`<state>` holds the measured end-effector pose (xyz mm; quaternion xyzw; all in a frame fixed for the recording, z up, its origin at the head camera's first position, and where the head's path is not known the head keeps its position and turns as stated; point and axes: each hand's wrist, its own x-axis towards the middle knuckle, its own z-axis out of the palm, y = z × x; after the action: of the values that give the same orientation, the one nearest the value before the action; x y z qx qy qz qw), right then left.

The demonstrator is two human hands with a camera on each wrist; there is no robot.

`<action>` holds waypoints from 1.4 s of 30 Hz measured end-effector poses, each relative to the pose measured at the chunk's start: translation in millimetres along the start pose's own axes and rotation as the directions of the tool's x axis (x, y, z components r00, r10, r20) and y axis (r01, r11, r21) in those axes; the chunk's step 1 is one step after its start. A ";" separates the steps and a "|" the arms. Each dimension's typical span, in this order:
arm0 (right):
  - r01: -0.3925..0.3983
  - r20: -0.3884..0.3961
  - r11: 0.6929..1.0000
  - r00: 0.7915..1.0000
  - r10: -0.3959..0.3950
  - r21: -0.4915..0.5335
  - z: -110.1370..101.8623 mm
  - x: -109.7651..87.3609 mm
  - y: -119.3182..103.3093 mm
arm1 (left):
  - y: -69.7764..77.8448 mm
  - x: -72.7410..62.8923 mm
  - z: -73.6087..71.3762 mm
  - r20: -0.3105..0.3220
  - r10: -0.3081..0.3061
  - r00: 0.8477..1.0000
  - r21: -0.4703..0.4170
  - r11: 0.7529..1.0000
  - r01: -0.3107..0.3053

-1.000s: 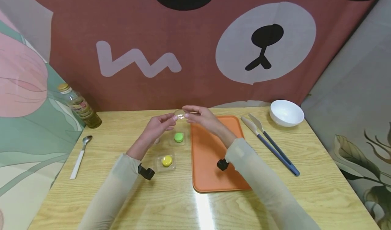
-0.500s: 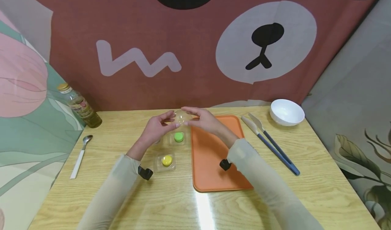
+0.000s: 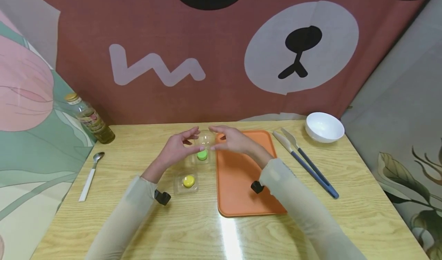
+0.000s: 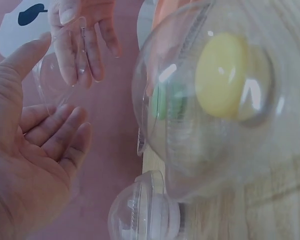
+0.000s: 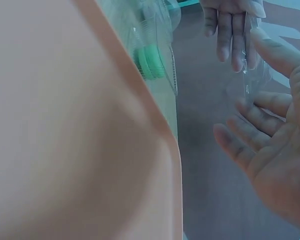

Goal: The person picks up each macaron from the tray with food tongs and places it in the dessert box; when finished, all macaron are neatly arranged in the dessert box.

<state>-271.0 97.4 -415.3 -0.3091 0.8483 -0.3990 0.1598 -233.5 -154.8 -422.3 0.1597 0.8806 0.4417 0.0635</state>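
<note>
Between my two hands is a clear plastic dome lid (image 3: 205,138), raised above a green macaron (image 3: 202,155). My left hand (image 3: 175,148) pinches its left edge with thumb and fingers. My right hand (image 3: 235,140) holds the opposite edge in the same way. The green macaron sits in a clear square plastic container at the left side of the orange tray (image 3: 238,202). Nearer to me lies a yellow macaron (image 3: 188,181) in a clear container; the left wrist view shows a dome (image 4: 155,65) over it. A pale disc (image 4: 165,215) in another domed container appears there too, hidden in the head view.
A spoon (image 3: 90,177) with a white handle and a bottle of yellowish liquid (image 3: 91,120) stand to the left. Right of the tray lie blue-handled tongs (image 3: 307,164), with a white bowl (image 3: 324,127) behind them. A reddish cloth (image 3: 155,102) hangs at the table's far edge.
The dome lid has tilted from nearly edge-on to showing its rounded face. Both hands have lowered it slightly toward me, and it now overlaps the green macaron's container in the head view.
</note>
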 end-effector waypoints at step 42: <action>-0.073 -0.062 0.769 0.997 0.044 -0.636 43.9 7.4 -9.4 | -6.2 -1.3 -2.7 0.158 0.016 0.987 0.621 0.776 -0.112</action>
<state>-250.1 62.7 -435.9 -0.3096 0.9458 -0.0895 0.0396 -234.4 -160.8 -425.6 0.2332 0.9644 0.1123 0.0550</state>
